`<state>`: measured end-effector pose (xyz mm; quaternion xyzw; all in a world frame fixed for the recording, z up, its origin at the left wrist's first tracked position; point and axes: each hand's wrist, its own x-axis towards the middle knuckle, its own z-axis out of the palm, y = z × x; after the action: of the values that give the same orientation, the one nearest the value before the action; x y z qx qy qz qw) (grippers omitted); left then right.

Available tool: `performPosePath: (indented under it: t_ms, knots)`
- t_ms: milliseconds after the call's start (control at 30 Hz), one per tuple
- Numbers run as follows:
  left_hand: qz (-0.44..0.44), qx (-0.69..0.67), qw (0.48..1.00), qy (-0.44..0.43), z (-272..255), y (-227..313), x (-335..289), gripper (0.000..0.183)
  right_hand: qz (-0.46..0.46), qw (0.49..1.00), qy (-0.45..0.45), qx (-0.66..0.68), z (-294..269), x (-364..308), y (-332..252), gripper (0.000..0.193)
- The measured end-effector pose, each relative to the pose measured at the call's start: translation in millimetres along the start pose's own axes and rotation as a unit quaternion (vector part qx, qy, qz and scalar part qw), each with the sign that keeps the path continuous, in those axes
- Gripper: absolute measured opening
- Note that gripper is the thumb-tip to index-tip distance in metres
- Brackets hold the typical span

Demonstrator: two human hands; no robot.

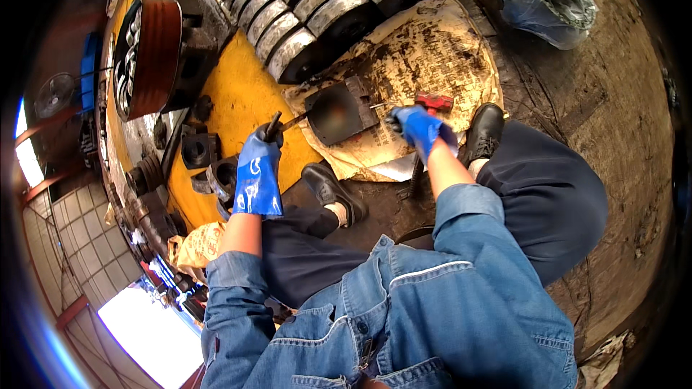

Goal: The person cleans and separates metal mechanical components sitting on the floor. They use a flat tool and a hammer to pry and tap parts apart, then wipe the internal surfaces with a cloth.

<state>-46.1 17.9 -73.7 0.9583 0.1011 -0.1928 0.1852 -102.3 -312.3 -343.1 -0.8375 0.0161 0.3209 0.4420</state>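
Note:
My left hand [261, 166], in a blue rubber glove, is closed around a dark metal bar [294, 122] that reaches right to a blackened metal block [335, 114]. The block has a round hollow, blurred in its middle, and lies on a stained paper sack. On the block's right side, my gloved right hand [419, 128] is closed, its fingers partly hidden. A thin pale rod [378, 105] shows between that hand and the block; I cannot tell whether the hand holds it. Just beyond the right hand is a red tool head [435, 101], with a dark handle [416, 177] showing below the hand.
Rows of thick round metal pieces [317, 11] stand at the far side. A clear plastic bag [542, 0] sits far right. At left are a rusty-brown drum-shaped part [153, 57] and dark hollow blocks [198, 150] on yellow sheeting [241, 86]. My shoes [333, 191] flank the sack [432, 50].

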Motion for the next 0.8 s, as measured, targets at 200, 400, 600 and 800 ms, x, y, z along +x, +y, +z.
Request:
performPosePath:
  t_ms: [200, 400, 600, 800]
  knots:
    - [-0.02, 0.073, 0.997, 0.022, -8.2, 15.5, -11.1, 0.025, 0.285, 0.803, 0.046, 0.521, -26.7, 6.4, 26.6, 0.02]
    - [-0.048, 0.068, 0.997, -0.002, -7.9, 2.1, 1.0, 0.026, 0.249, 0.885, 0.004, 0.393, -3.4, 4.0, -12.0, 0.021]
    - [-0.04, 0.038, 0.998, -0.003, -10.8, 18.0, -2.8, 0.028, 0.302, 0.763, 0.055, 0.569, -58.5, -26.4, -29.2, 0.015]
    - [-0.034, 0.071, 0.997, 0.016, -7.5, 13.1, 1.6, 0.03, 0.316, 0.789, 0.017, 0.527, -46.2, -27.3, -68.7, 0.013]
